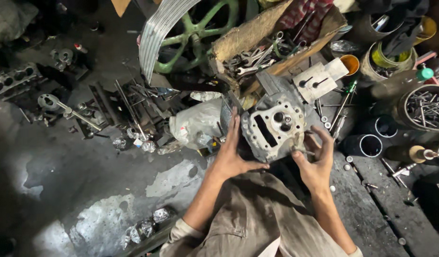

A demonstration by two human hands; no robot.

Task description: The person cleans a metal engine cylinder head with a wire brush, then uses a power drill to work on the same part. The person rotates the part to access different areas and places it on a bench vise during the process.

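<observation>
Cylinder head [275,126] gripped between both hands, left [230,159], right [316,164].

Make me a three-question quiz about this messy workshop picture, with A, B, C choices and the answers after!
1. Where is the green wheel?
A. Beyond the metal engine part
B. On the person's lap
C. Inside a can

2. What colour is the inside of the small cup near the cans?
A. Blue
B. Orange
C. Pink

3. What are the hands doing?
A. Resting on the floor
B. Holding a hammer
C. Holding the metal engine part

Answers: 1 A, the wheel lies farther away, at the top of the view. 2 B, its inside shows orange. 3 C, the left hand and right hand grip the part from both sides.
</observation>
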